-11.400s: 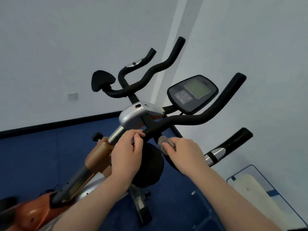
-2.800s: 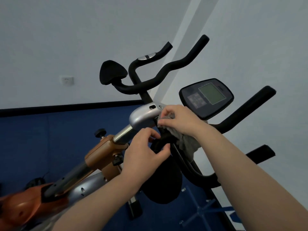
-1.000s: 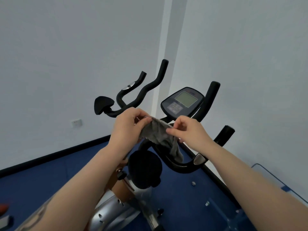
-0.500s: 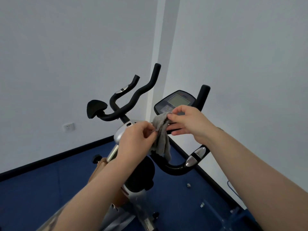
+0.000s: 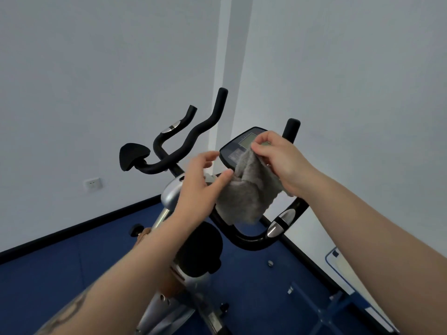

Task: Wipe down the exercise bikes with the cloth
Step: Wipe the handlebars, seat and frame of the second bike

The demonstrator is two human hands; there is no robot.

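Room: we face white walls and a blue floor.
Hidden: our cloth covers part of the bike's console.
Grip: our right hand pinches the cloth; our left hand touches it, fingers spread.

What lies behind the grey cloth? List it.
Behind the grey fleecy cloth held by the right hand: the black console's lower edge and part of the black curved handlebar. The console's lower right corner and its mount are covered.

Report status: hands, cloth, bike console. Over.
Right hand pinches grey terry cloth at top edge. Left hand open, thumb touching cloth. Cloth hangs before black bike console, covering part. Nothing blocking.
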